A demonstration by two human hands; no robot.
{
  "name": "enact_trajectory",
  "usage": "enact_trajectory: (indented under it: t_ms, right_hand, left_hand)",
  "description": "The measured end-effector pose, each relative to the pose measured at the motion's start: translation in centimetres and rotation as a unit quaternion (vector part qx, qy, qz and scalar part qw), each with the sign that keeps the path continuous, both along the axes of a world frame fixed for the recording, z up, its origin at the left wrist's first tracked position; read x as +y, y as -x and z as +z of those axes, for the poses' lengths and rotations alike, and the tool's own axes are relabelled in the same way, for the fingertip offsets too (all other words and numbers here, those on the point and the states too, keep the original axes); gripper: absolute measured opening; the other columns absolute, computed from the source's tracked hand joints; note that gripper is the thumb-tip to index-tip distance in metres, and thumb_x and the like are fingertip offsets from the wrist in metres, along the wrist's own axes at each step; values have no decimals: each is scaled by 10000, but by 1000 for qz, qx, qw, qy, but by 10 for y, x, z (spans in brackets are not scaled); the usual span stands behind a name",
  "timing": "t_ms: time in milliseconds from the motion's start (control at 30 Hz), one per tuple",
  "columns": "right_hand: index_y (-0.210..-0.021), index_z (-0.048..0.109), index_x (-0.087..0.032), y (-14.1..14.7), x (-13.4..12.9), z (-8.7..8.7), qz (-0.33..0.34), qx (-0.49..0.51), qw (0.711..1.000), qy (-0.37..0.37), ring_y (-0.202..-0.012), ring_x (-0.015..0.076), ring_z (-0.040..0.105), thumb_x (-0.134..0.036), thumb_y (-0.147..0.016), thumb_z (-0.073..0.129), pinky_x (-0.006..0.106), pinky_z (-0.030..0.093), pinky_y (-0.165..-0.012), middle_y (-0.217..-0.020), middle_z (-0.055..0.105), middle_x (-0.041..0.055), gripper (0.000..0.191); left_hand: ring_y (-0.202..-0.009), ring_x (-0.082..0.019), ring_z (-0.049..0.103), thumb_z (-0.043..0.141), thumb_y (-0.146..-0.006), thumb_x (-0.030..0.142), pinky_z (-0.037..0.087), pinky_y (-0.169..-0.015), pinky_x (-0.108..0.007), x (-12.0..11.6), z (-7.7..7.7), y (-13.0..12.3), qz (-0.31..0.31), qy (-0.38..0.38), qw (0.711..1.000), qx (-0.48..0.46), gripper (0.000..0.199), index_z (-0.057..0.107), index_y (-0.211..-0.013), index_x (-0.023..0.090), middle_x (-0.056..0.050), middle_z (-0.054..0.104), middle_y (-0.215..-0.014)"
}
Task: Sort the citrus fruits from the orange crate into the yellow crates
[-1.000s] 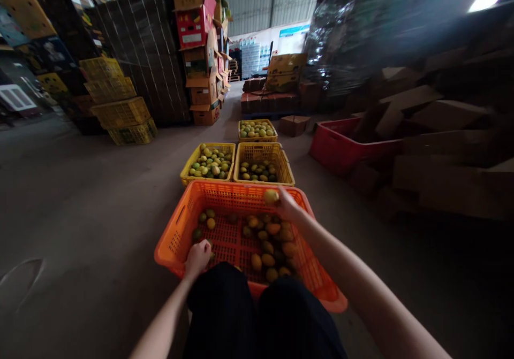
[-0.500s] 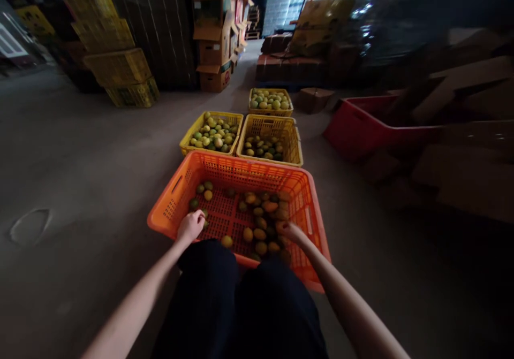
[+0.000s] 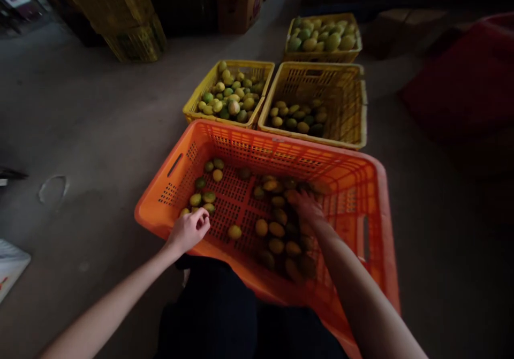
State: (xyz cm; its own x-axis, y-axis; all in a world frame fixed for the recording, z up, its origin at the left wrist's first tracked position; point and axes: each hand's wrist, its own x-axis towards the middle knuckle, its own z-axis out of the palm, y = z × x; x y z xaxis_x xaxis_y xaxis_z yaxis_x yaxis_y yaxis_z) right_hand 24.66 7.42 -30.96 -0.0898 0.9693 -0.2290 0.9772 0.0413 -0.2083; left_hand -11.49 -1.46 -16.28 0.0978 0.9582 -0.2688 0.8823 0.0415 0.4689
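An orange plastic crate (image 3: 277,140) stands right in front of my knees, with yellow and green oval fruits on its slotted floor. My left hand (image 3: 191,230) hovers at the crate's near left side, fingers loosely curled and no fruit showing in them. Just beyond it lies a small group of fruits (image 3: 209,197), and a single yellow fruit (image 3: 235,232) lies to its right. Over the larger pile of fruits (image 3: 277,229) on the right, my right hand (image 3: 308,206) reaches down with fingers stretched out, touching the pile. Its fingertips are dim and blurred.
Behind the orange crate stand a yellow crate of fruits (image 3: 188,114) and a partly filled yellow crate (image 3: 363,107). Another full yellow crate (image 3: 323,55) is farther back. Stacked yellow crates (image 3: 134,38) and a cardboard box (image 3: 236,14) stand beyond. A red container (image 3: 453,75) is at right.
The view has tipped down and come closer to the orange crate. My left hand has drawn back from the left fruits; my right hand has reached farther over the pile and its fingers have spread.
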Motion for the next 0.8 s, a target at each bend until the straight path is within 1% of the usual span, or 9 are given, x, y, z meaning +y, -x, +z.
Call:
enact_trajectory:
  t_ms: [100, 167, 233, 300, 367, 433, 600, 700, 800]
  right_hand:
    - [-1071, 567, -83, 5, 10, -19, -11, -37, 999, 14, -1031, 334, 453, -83, -800, 339, 455, 360, -778, -1112, 522, 252, 354]
    - [-1041, 581, -66, 8, 11, -25, -11, -59, 998, 11, -1006, 341, 456, -72, -810, 306, 471, 345, -769, -1076, 529, 264, 359]
    - [-1040, 581, -75, 11, 9, -26, 7, -88, 996, -2, -970, 325, 469, -65, -811, 297, 452, 343, -755, -1057, 539, 250, 364]
    - [-1048, 572, -91, 14, 1, -19, 35, -117, 992, -19, -922, 297, 484, -68, -812, 300, 413, 343, -734, -1016, 558, 218, 361]
    - [-1065, 558, -101, 18, -9, -5, 60, -128, 989, -33, -897, 277, 488, -84, -810, 321, 382, 337, -723, -988, 566, 193, 348]
    - [-1085, 546, -111, 23, -23, 15, 81, -129, 987, -42, -893, 267, 488, -107, -801, 360, 364, 326, -724, -984, 565, 177, 339]
    - [-1164, 502, -135, 34, -60, 80, 122, -109, 982, -96, -902, 263, 486, -188, -791, 433, 354, 307, -754, -1019, 556, 153, 383]
    - [-1181, 487, -141, 33, -84, 115, 110, -92, 980, -138, -910, 258, 486, -222, -779, 471, 349, 304, -789, -1063, 551, 148, 411]
    - [-1162, 501, -152, 27, -106, 135, 62, -66, 981, -171, -912, 255, 495, -258, -781, 491, 346, 321, -794, -1066, 560, 136, 395]
  left_hand:
    - [-710, -155, 585, 469, -784, 324, 393, -695, -238, 1, 1, -1, 7, 28, 1000, 3, 173, 582, -879, 232, -8, 642, -717]
    - [-703, -154, 585, 464, -788, 333, 391, -680, -238, 2, 2, -2, 6, 32, 999, 6, 175, 581, -867, 231, -9, 641, -713]
    - [-688, -145, 582, 451, -796, 331, 384, -662, -233, 2, 2, -2, -1, 24, 1000, 12, 172, 579, -848, 228, -7, 642, -711]
    - [-666, -136, 576, 445, -800, 322, 376, -645, -227, 2, 1, -1, -7, 14, 1000, 23, 169, 578, -829, 222, -5, 641, -701]
    - [-647, -129, 569, 447, -798, 310, 363, -624, -222, 3, 0, 0, -11, 8, 999, 39, 165, 580, -815, 214, -1, 638, -685]
    - [-635, -126, 563, 451, -794, 302, 349, -606, -220, 4, -1, 1, -17, 2, 998, 57, 165, 586, -805, 207, 2, 634, -672]
    - [-667, -136, 573, 464, -785, 305, 348, -613, -221, 7, -3, 4, -35, 16, 996, 86, 181, 608, -811, 198, -10, 645, -698]
    - [-697, -137, 584, 446, -791, 312, 370, -633, -216, 10, -5, 7, -68, 71, 991, 86, 217, 623, -837, 194, -20, 656, -742]
    - [-648, -137, 586, 469, -774, 316, 391, -627, -216, 15, -10, 8, -107, 122, 982, 91, 215, 634, -728, 186, -17, 643, -666]
